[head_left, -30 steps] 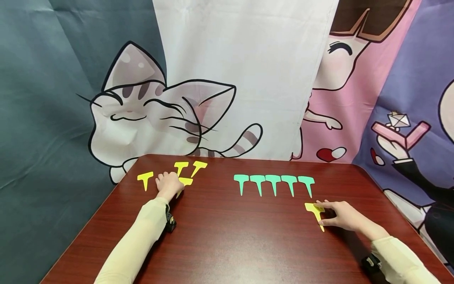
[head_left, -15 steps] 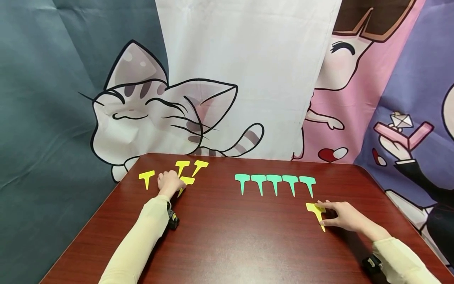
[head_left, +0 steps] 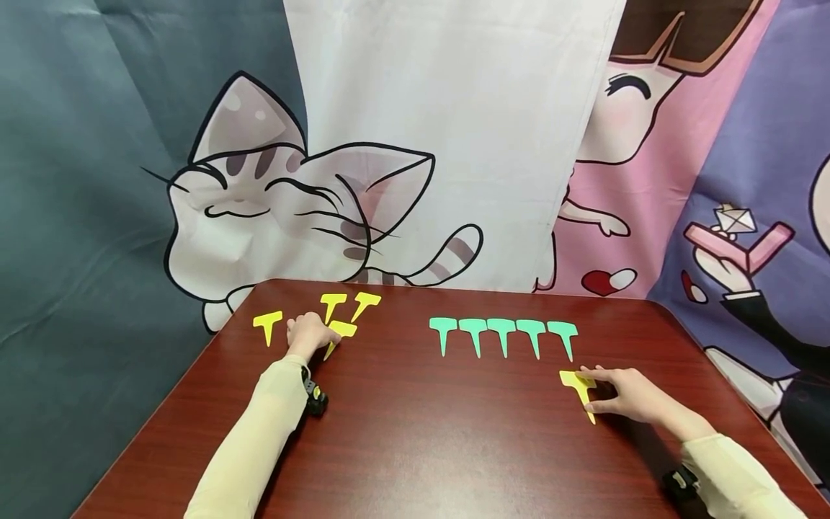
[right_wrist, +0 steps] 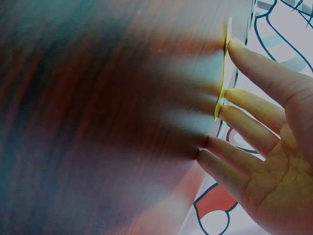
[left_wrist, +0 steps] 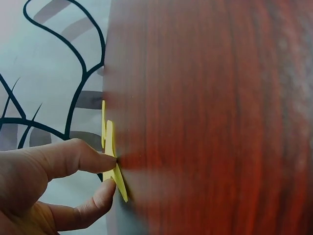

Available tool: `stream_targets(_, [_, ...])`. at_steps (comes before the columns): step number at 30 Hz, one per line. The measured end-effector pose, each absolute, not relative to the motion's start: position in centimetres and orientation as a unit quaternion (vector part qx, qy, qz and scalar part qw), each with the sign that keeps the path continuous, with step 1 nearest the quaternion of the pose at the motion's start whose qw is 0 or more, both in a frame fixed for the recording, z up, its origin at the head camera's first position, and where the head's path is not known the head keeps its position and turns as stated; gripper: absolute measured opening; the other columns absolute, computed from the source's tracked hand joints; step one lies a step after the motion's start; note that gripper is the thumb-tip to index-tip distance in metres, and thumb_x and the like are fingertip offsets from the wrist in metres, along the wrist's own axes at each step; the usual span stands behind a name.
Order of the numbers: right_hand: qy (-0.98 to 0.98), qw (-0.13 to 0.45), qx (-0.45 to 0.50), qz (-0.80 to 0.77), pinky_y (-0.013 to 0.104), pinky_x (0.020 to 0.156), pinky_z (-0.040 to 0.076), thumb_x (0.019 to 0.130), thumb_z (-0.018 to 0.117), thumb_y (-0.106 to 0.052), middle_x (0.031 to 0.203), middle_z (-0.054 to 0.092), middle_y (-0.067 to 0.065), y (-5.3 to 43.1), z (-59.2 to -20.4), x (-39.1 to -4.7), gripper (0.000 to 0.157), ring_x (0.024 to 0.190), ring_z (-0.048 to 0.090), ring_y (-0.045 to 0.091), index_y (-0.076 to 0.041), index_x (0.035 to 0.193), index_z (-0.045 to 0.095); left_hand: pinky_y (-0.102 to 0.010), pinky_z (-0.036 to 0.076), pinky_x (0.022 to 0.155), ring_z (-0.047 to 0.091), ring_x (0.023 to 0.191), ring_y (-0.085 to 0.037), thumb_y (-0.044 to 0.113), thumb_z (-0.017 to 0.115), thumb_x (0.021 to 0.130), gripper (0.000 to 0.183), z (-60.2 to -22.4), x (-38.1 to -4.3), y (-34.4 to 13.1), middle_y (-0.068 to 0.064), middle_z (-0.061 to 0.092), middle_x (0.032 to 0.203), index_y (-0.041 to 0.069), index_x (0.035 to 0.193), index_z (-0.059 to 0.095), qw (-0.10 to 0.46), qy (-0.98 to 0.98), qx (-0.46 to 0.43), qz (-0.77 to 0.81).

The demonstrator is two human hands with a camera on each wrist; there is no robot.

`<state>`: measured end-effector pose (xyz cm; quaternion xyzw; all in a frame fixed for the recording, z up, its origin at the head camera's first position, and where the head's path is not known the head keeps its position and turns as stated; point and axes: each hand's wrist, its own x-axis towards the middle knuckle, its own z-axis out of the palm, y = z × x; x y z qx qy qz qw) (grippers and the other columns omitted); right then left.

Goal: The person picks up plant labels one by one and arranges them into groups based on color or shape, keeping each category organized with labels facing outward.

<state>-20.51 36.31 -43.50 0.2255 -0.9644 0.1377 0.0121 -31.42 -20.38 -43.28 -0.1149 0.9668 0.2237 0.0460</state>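
My left hand [head_left: 310, 335] is at the table's far left. Its thumb and a finger pinch the stem of a yellow T-shaped plant label [head_left: 342, 329], which the hand partly covers. In the left wrist view the fingertips meet that label [left_wrist: 110, 142] low over the table. On the right, my right hand [head_left: 627, 394] touches another yellow plant label [head_left: 577, 382] lying on the table. The right wrist view has the thumb near one end of this label [right_wrist: 225, 63] and two fairly straight fingertips near the other. The remaining fingertips rest on the tabletop.
Several green plant labels [head_left: 501, 331] lie in a row right of centre on the brown table [head_left: 415, 432]. Other yellow plant labels lie around the left hand, one to its left [head_left: 268, 324] and two behind [head_left: 333, 303]. A printed cloth [head_left: 454, 144] hangs behind the table.
The head view has shifted slightly. Both hands stay in nearly the same places, and the label under the left hand has moved very little, slightly away from the viewer.
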Motion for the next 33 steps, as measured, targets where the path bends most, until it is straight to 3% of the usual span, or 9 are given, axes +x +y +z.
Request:
stream_targets(4, [-0.964, 0.008, 0.227, 0.137, 0.053, 0.088, 0.048, 0.070, 0.078, -0.047, 0.120, 0.065, 0.016, 36.28, -43.49, -20.67, 0.066, 0.114, 0.058, 0.041, -0.007, 0.121, 0.065, -0.052, 0.037, 0.090, 0.035, 0.107, -0.045, 0.032, 0.073, 0.073, 0.046, -43.11, -31.33, -20.46, -0.029, 0.051, 0.113, -0.004, 0.098, 0.060, 0.048, 0.967, -0.120, 0.221])
stream_targets(10, [-0.964, 0.009, 0.228, 0.137, 0.052, 0.088, 0.048, 0.071, 0.077, -0.047, 0.121, 0.065, 0.014, 36.28, -43.58, -20.69, 0.064, 0.115, 0.058, 0.040, -0.009, 0.121, 0.065, -0.057, 0.023, 0.105, 0.033, 0.110, -0.047, 0.032, 0.074, 0.073, 0.046, -42.89, -31.09, -20.31, -0.031, 0.047, 0.113, -0.005, 0.099, 0.060, 0.047, 0.968, -0.128, 0.210])
stream_targets(17, [-0.963, 0.020, 0.230, 0.138, 0.053, 0.087, 0.049, 0.070, 0.079, -0.045, 0.118, 0.066, 0.019, 36.38, -43.65, -20.75, 0.065, 0.111, 0.059, 0.042, -0.006, 0.120, 0.065, -0.056, 0.030, 0.099, 0.031, 0.108, -0.046, 0.031, 0.073, 0.074, 0.041, -42.96, -31.33, -20.62, -0.030, 0.047, 0.111, -0.003, 0.093, 0.061, 0.044, 0.967, -0.121, 0.220])
stream_targets(22, [-0.963, 0.020, 0.228, 0.143, 0.052, 0.088, 0.048, 0.071, 0.078, -0.045, 0.120, 0.066, 0.014, 36.28, -43.80, -20.65, 0.063, 0.114, 0.058, 0.041, -0.008, 0.121, 0.066, -0.054, 0.036, 0.092, 0.028, 0.109, -0.045, 0.028, 0.073, 0.075, 0.038, -42.90, -31.35, -20.99, -0.030, 0.046, 0.111, -0.004, 0.092, 0.060, 0.044, 0.963, -0.117, 0.237])
stream_targets(33, [-0.965, 0.015, 0.225, 0.137, 0.052, 0.087, 0.049, 0.071, 0.078, -0.046, 0.121, 0.065, 0.014, 36.22, -43.59, -20.54, 0.063, 0.114, 0.058, 0.040, -0.009, 0.121, 0.066, -0.054, 0.035, 0.091, 0.029, 0.112, -0.044, 0.025, 0.072, 0.075, 0.031, -42.29, -31.08, -20.90, -0.030, 0.049, 0.115, -0.004, 0.076, 0.063, 0.019, 0.968, -0.092, 0.233])
